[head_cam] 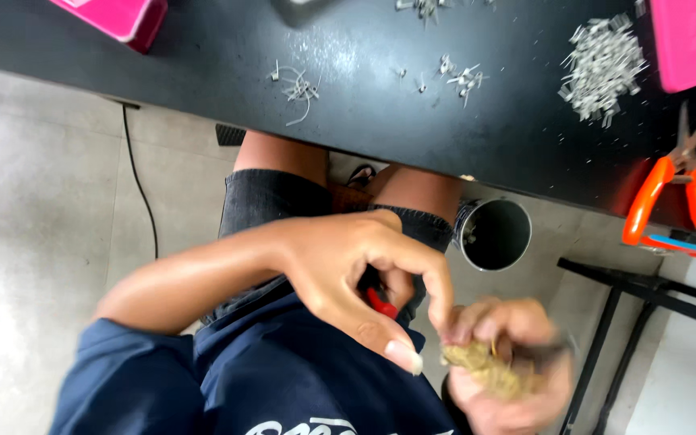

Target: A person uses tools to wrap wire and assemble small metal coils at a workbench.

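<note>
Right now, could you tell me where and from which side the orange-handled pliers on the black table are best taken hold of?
Probably by the two orange handles, coming from the table's near edge. The pliers lie flat on the black table with the grey metal tips pointing away towards the pink box, and the handles splay open towards the edge, leaving room for fingers around each.

A black worktable (412,121) runs across the top of the view. On it lie a heap of short silvery metal pieces (602,68), smaller scatters of the same (461,76) and thin wire offcuts (296,84), orange-handled pliers (674,189) near its edge, and pink boxes at the left (118,16) and right (690,40) corners.
</note>
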